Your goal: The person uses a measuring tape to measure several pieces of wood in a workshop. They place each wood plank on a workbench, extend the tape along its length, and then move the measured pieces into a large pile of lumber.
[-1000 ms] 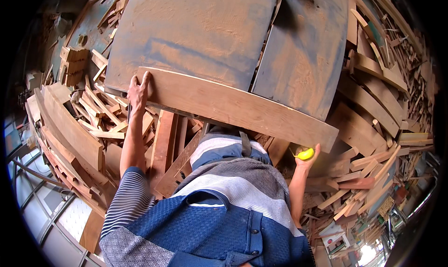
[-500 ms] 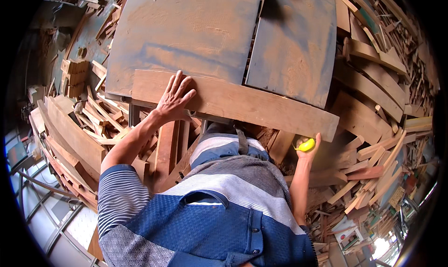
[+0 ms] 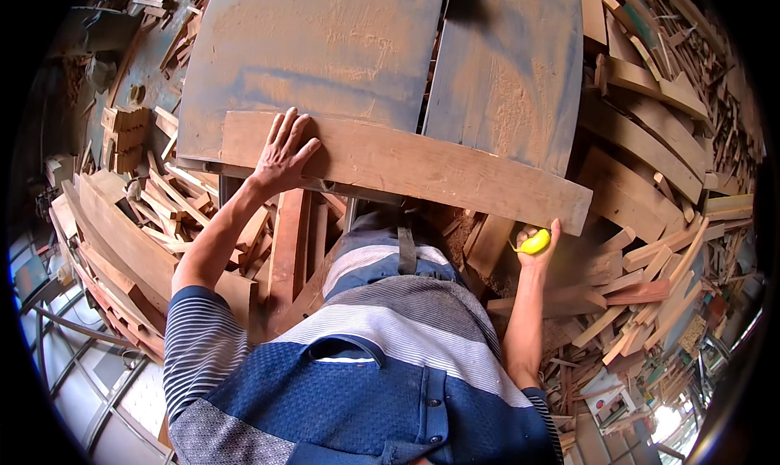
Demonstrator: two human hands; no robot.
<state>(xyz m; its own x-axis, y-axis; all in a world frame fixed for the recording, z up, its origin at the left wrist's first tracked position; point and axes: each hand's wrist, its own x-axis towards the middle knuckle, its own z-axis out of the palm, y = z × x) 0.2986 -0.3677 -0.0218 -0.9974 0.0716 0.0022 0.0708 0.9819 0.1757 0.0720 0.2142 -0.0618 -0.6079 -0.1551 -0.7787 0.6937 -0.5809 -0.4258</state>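
A long, flat wooden board (image 3: 390, 160) lies along the near edge of a dust-covered metal machine table (image 3: 325, 51). My left hand (image 3: 283, 155) rests on the board's left part, its fingers stretched out and slightly spread. Below the board's right end is my right hand (image 3: 538, 258), its fingers curled round a small, rounded, bright yellow object (image 3: 534, 242). What kind of object it is, I cannot tell. One fingertip of this hand points up at the board's lower edge; whether it touches the wood is unclear.
A narrow slot (image 3: 435, 59) runs across the metal table. Curved planks (image 3: 650, 140) are stacked to the right, with loose offcuts (image 3: 650, 302) below them. More boards (image 3: 130, 229) are piled at the left, near a stack of small blocks (image 3: 124, 140). Upright timbers (image 3: 290, 246) stand beneath the table's front.
The whole view has shifted slightly. Both hands keep their places at the board, and the yellow object stays in my right hand.
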